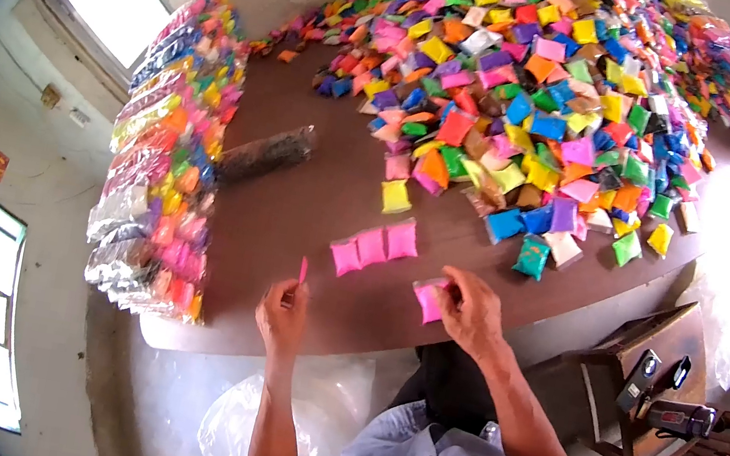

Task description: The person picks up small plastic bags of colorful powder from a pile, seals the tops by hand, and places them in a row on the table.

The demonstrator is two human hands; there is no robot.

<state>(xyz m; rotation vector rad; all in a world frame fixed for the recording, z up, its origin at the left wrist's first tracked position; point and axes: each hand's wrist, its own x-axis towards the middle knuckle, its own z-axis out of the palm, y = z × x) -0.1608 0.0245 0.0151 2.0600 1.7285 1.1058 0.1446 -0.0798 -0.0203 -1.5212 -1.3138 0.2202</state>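
Observation:
My left hand (281, 313) is closed near the table's front edge, pinching a thin pink piece (304, 270) that points upward, perhaps a packet seen edge-on. To its right, my right hand (472, 316) grips a small pink packet (427, 303) by its right side, thumb and fingers together. Between and beyond the hands lies a row of pink packets (371, 247), side by side on the brown table (282, 204). A single yellow packet (396, 197) rests behind that row.
A big heap of colourful packets (518, 118) covers the table's back and right. Clear bags of packets (163, 165) are stacked along the left edge, beside a dark filled bag (267, 155). A wooden chair (586, 410) with small devices stands at the right; clear plastic (275, 421) lies below.

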